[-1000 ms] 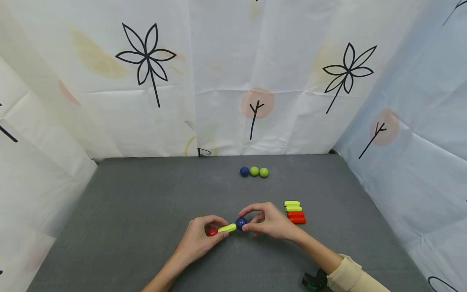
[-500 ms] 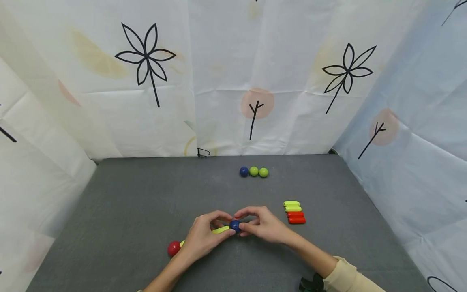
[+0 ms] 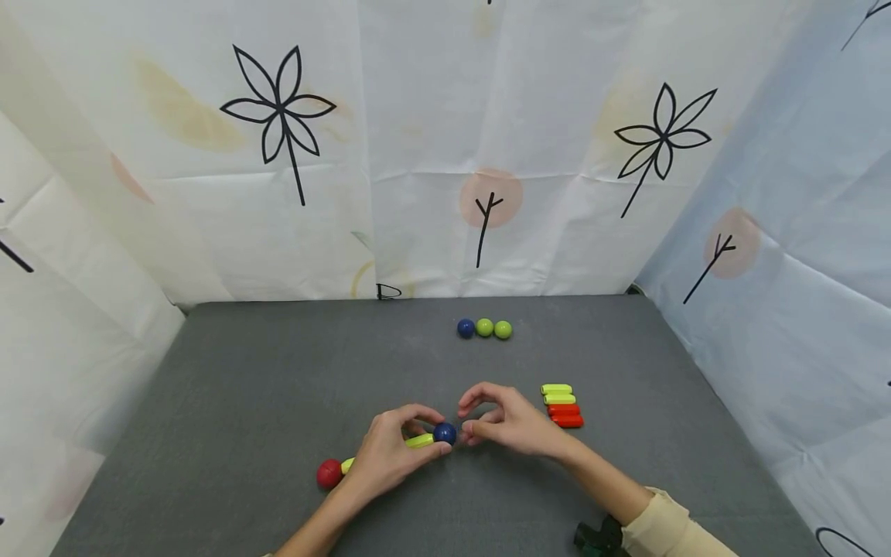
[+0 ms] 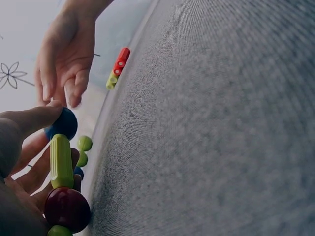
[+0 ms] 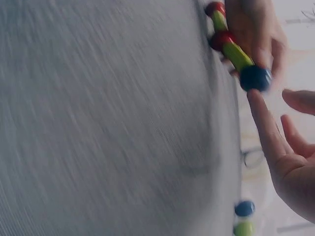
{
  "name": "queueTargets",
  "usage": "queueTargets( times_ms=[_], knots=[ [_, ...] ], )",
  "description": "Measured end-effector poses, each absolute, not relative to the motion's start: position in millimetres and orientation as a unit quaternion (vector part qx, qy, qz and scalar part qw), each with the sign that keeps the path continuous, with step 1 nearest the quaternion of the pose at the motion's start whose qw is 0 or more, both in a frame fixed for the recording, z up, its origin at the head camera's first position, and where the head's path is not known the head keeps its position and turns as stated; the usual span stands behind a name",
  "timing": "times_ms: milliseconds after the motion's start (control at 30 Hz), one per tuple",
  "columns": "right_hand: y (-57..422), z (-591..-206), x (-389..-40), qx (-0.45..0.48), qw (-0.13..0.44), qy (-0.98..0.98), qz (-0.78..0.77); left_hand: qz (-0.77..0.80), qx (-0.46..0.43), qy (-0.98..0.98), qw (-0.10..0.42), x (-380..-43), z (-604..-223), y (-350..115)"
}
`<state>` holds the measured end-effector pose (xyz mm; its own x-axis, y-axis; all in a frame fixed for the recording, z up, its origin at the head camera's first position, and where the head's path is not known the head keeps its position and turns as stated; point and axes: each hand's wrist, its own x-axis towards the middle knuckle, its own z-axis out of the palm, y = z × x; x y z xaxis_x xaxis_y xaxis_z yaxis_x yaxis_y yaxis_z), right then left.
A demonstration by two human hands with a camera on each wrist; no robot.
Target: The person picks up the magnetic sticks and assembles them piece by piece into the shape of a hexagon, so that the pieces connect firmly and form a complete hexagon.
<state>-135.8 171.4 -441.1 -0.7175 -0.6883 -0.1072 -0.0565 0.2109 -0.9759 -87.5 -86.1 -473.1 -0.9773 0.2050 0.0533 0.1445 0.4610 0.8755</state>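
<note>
My left hand (image 3: 390,447) pinches a blue ball (image 3: 445,434) between thumb and fingers. This ball caps a toy chain: a yellow-green stick (image 4: 61,160) joins it to a red ball (image 4: 67,210), from which another yellow-green stick runs to a second red ball (image 3: 329,473) at the far left end. In the head view the left hand covers the middle of the chain. My right hand (image 3: 515,422) holds nothing; its fingers are loosely bent just right of the blue ball, one fingertip right beside it in the right wrist view.
A blue ball (image 3: 465,328) and two green balls (image 3: 493,329) line up at the back of the grey table (image 3: 278,356). To the right lie two yellow-green sticks (image 3: 558,394) and two red sticks (image 3: 566,415), stacked side by side. A printed white cloth (image 3: 418,147) surrounds the table.
The chain has shifted left, bringing its end red ball out past the left wrist. My left hand has taken hold of the blue ball; the right hand has let it go and drawn back right.
</note>
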Motion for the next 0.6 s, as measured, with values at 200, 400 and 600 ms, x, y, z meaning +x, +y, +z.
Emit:
queueTargets(
  times_ms=[200,400,600],
  knots=[
    [203.1,-428.1,-151.5,-0.272,0.220,0.760,-0.548,0.512,0.092,0.853,0.040,-87.3,-473.2,-86.2],
    [245.9,-419.9,-169.7,-0.268,0.165,0.805,-0.502,0.514,0.092,0.852,0.044,-86.5,-473.0,-86.6],
    [288.4,-424.4,-185.9,-0.261,0.140,0.849,-0.438,0.513,0.092,0.852,0.046,-86.6,-473.5,-87.7]
  ],
)
